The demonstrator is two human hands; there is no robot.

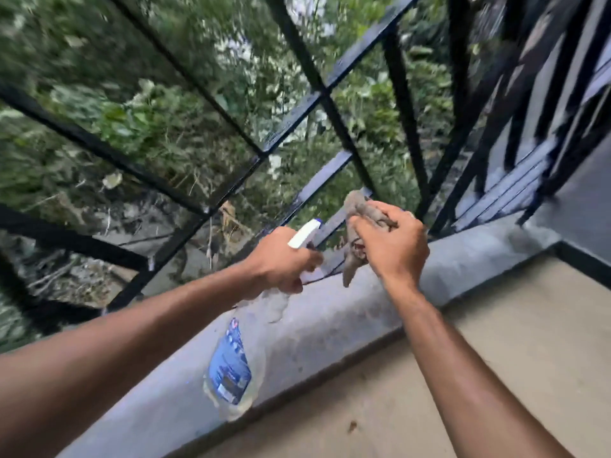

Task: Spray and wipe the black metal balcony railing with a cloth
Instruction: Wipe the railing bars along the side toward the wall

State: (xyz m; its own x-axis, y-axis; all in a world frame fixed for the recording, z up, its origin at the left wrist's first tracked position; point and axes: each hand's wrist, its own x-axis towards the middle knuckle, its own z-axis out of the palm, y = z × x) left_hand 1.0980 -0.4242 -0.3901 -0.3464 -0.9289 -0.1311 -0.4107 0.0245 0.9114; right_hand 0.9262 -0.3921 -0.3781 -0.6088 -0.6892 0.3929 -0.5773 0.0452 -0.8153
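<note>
The black metal railing (291,120) fills the upper view as a grid of bars, tilted in the frame. My left hand (281,259) grips the neck of a clear spray bottle (231,365) with a blue label; its white nozzle (304,234) points up toward a low rail bar. My right hand (390,239) holds a bunched grey-brown cloth (355,206) against the lower bar, close to the right of the nozzle. Part of the cloth hangs below my fingers.
A grey concrete curb (330,325) runs under the railing, with the beige balcony floor (479,342) on the near side. The railing turns a corner at the right (529,143). Beyond the bars lie green plants and debris far below.
</note>
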